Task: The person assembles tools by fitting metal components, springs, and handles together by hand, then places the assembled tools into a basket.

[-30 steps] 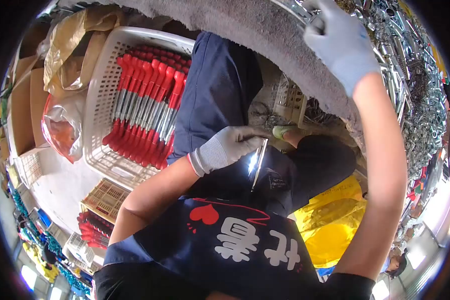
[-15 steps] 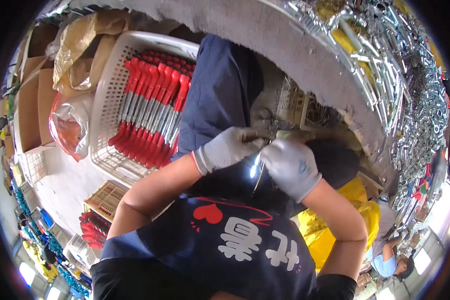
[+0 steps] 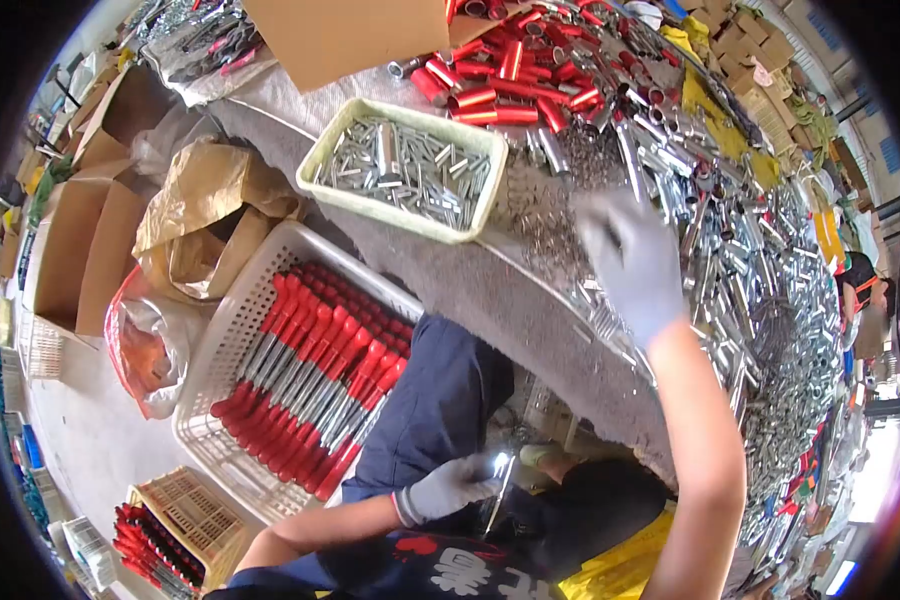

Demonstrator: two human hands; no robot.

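My left hand (image 3: 447,490), in a grey-white glove, is closed on a thin shiny metal rod (image 3: 500,492) held above my lap. My right hand (image 3: 630,262), gloved too, is over the workbench at a pile of small dark metal parts (image 3: 547,215); its fingers are blurred, and what they hold, if anything, cannot be made out. To its left a pale plastic tray (image 3: 315,187) holds short metal pins and a larger metal tube. Many loose shiny metal parts (image 3: 715,290) lie to its right.
A white basket (image 3: 198,400) holds rows of red-handled metal tools (image 3: 320,370). Red tubes (image 3: 510,90) and a cardboard sheet (image 3: 345,35) lie at the back. The bench edge (image 3: 570,375) crosses before my legs. Another person (image 3: 858,285) is at the far right.
The view has tilted up, showing more of the bench. My right hand has moved from beside my left hand out to the small parts. My left hand still holds the rod.
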